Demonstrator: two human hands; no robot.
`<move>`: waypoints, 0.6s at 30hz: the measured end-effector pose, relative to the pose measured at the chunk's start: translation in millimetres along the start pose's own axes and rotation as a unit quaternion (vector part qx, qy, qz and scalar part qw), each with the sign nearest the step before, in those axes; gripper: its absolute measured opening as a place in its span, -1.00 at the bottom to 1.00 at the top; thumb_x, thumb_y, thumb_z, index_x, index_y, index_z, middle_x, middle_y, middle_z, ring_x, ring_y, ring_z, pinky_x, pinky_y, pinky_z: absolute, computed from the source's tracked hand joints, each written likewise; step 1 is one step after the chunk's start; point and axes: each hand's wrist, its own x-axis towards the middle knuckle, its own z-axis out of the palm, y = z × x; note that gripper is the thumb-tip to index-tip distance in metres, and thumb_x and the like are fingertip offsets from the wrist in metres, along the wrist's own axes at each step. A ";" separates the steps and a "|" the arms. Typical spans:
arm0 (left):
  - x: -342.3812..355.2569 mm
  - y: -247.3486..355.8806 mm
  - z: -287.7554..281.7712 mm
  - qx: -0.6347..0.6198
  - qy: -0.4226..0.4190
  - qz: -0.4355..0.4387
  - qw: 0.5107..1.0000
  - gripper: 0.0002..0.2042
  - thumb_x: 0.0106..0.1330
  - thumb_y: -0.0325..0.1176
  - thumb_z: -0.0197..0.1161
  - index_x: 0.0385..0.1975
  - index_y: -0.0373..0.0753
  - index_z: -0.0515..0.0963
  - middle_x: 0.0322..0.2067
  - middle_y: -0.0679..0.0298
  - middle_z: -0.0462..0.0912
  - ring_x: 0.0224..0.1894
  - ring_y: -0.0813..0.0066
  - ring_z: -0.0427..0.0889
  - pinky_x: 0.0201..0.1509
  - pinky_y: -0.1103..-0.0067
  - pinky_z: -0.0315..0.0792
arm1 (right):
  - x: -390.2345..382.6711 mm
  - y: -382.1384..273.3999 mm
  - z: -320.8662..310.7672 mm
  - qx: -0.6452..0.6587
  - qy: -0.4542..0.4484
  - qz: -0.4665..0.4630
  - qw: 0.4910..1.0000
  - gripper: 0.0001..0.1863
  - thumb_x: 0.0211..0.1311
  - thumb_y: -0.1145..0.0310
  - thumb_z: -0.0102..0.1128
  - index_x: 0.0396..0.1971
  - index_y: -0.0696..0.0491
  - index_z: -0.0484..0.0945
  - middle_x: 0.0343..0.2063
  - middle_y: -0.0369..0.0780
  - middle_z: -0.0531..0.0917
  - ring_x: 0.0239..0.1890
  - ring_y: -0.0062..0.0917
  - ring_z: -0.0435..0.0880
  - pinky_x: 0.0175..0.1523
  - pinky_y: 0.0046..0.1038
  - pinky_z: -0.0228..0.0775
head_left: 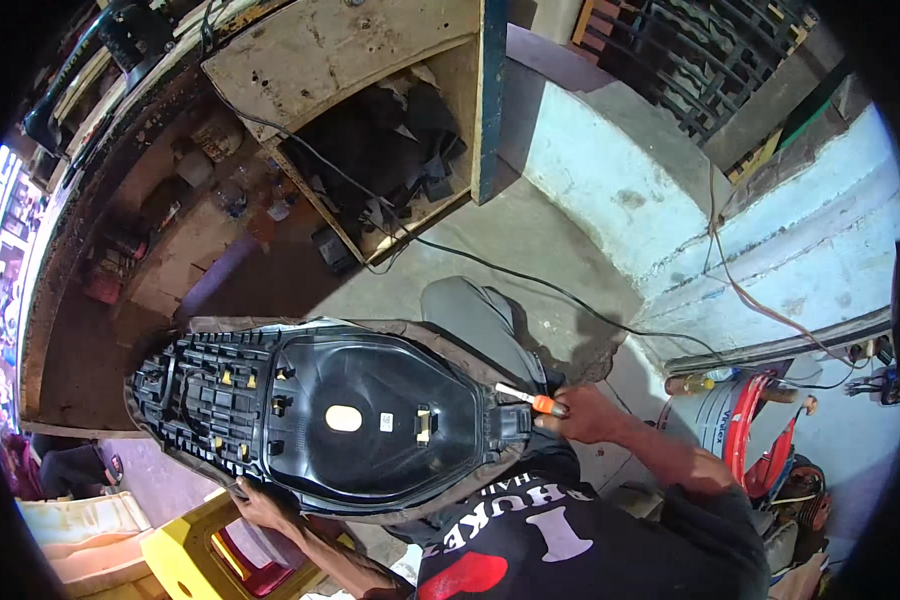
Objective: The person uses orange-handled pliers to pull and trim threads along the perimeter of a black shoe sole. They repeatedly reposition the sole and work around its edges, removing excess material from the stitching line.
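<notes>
A motorcycle seat (370, 395) lies upside down across my lap, its black plastic base facing up. Brown-grey cover material runs around the rim of the base. My left hand (260, 505) grips the seat's near edge toward its ribbed left end; the fingers are partly hidden beneath. At the right end, my right hand (578, 414) is closed around an orange-handled tool (540, 402) with a pale, flat blade. The blade points left over the tip of the base. Whether it touches the plastic I cannot tell.
A wooden workbench (350, 40) with an open bin of dark scraps stands ahead. A black cable (530, 275) crosses the floor. Near my left arm sits a yellow plastic stool (185, 560), beside pale foam (90, 535). Red metal parts (745, 430) and a white bucket (705, 415) stand right.
</notes>
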 end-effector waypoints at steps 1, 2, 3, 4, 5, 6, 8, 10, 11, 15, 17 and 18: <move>0.9 -3.2 1.1 0.015 0.003 0.006 1.000 -0.48 0.54 -0.17 0.17 0.30 -0.47 0.46 0.12 -0.11 0.67 -0.02 0.13 0.59 0.20 0.34 0.39 | 5.0 4.4 -1.8 0.063 -0.057 0.022 0.996 -0.56 0.30 0.02 0.35 -0.43 0.18 0.63 -0.41 -0.04 0.63 -0.37 -0.17 0.69 -0.27 -0.16 0.44; 2.4 -8.9 3.0 0.030 0.006 0.012 0.999 -0.48 0.53 -0.17 0.18 0.30 -0.48 0.47 0.12 -0.11 0.67 -0.02 0.13 0.59 0.20 0.34 0.39 | 2.7 4.0 5.9 0.090 -0.016 0.026 0.995 -0.54 0.28 0.00 0.36 -0.42 0.18 0.61 -0.44 -0.04 0.61 -0.37 -0.16 0.68 -0.27 -0.15 0.43; 12.1 -30.1 2.5 -0.002 0.002 -0.006 1.000 -0.48 0.53 -0.15 0.19 0.28 -0.48 0.49 0.13 -0.13 0.66 0.00 0.09 0.61 0.22 0.33 0.39 | -0.3 2.9 18.6 0.117 0.022 0.025 0.993 -0.52 0.26 -0.02 0.38 -0.41 0.18 0.59 -0.47 -0.03 0.59 -0.37 -0.15 0.68 -0.27 -0.15 0.42; 17.1 -42.3 6.5 0.008 0.013 0.002 1.000 -0.48 0.53 -0.15 0.19 0.28 -0.48 0.49 0.13 -0.14 0.66 0.03 0.08 0.61 0.23 0.32 0.39 | 3.0 2.3 21.4 0.142 0.065 0.022 0.987 -0.51 0.25 -0.04 0.39 -0.41 0.18 0.58 -0.50 -0.02 0.58 -0.38 -0.14 0.68 -0.27 -0.15 0.40; 20.1 -55.6 4.2 0.026 0.024 0.009 0.999 -0.48 0.53 -0.15 0.19 0.28 -0.48 0.49 0.14 -0.14 0.65 0.05 0.06 0.61 0.25 0.32 0.39 | 0.5 -20.5 3.8 0.120 0.056 0.045 0.990 -0.61 0.25 0.08 0.39 -0.33 0.16 0.62 -0.26 -0.02 0.66 -0.26 -0.13 0.69 -0.16 -0.16 0.47; 22.6 -63.6 0.7 0.046 0.029 0.016 0.998 -0.47 0.52 -0.15 0.19 0.28 -0.48 0.48 0.15 -0.15 0.64 0.07 0.05 0.61 0.26 0.32 0.38 | -1.8 -20.7 5.6 0.048 0.114 -0.017 0.992 -0.64 0.23 0.12 0.38 -0.29 0.16 0.63 -0.14 -0.02 0.64 -0.19 -0.13 0.68 -0.10 -0.16 0.47; -0.6 -30.3 6.6 0.029 0.045 0.008 0.999 -0.49 0.49 -0.18 0.20 0.21 -0.52 0.52 0.06 -0.14 0.70 -0.01 0.01 0.62 0.20 0.29 0.39 | -4.9 -14.5 6.5 -0.099 0.237 -0.135 0.957 -0.68 0.21 0.20 0.37 -0.20 0.15 0.65 0.09 -0.03 0.59 -0.04 -0.13 0.65 0.01 -0.15 0.48; -8.5 -17.3 3.1 0.032 0.059 0.000 0.998 -0.50 0.48 -0.18 0.20 0.21 -0.52 0.53 0.07 -0.18 0.69 -0.02 -0.03 0.62 0.20 0.29 0.39 | -11.9 -33.4 -12.4 -0.220 0.178 -0.125 0.951 -0.63 0.11 0.29 0.35 -0.11 0.18 0.64 0.32 -0.02 0.39 0.17 -0.13 0.51 0.14 -0.08 0.42; -4.9 -22.8 3.0 0.041 0.048 0.000 0.998 -0.50 0.48 -0.18 0.19 0.21 -0.52 0.53 0.06 -0.17 0.69 -0.02 -0.01 0.62 0.20 0.30 0.39 | -12.4 -40.3 -17.3 -0.265 0.170 -0.126 0.941 -0.62 0.09 0.29 0.35 -0.12 0.19 0.64 0.31 -0.01 0.39 0.18 -0.14 0.50 0.14 -0.07 0.41; 9.3 -47.5 2.8 0.036 0.026 0.008 0.999 -0.50 0.49 -0.18 0.17 0.21 -0.53 0.52 0.05 -0.11 0.70 -0.04 0.06 0.61 0.18 0.31 0.39 | 1.2 -46.8 -18.7 -0.317 0.202 -0.144 0.915 -0.67 0.07 0.30 0.32 -0.21 0.20 0.66 0.30 0.03 0.38 0.19 -0.17 0.47 0.16 -0.05 0.37; 8.5 -47.7 6.2 0.022 0.026 -0.003 0.999 -0.49 0.50 -0.18 0.17 0.21 -0.53 0.52 0.05 -0.08 0.70 -0.04 0.10 0.60 0.18 0.32 0.39 | 16.2 -44.1 -15.4 -0.369 0.224 -0.151 0.889 -0.73 0.10 0.30 0.28 -0.28 0.17 0.68 0.31 0.02 0.38 0.19 -0.18 0.46 0.17 -0.05 0.37; 4.8 -39.4 7.4 0.020 0.026 -0.018 0.999 -0.50 0.50 -0.18 0.17 0.22 -0.53 0.51 0.06 -0.07 0.70 -0.04 0.12 0.60 0.18 0.33 0.39 | 21.9 -46.4 -13.8 -0.393 0.233 -0.154 0.876 -0.76 0.12 0.30 0.27 -0.31 0.16 0.68 0.31 0.02 0.38 0.19 -0.19 0.46 0.17 -0.06 0.37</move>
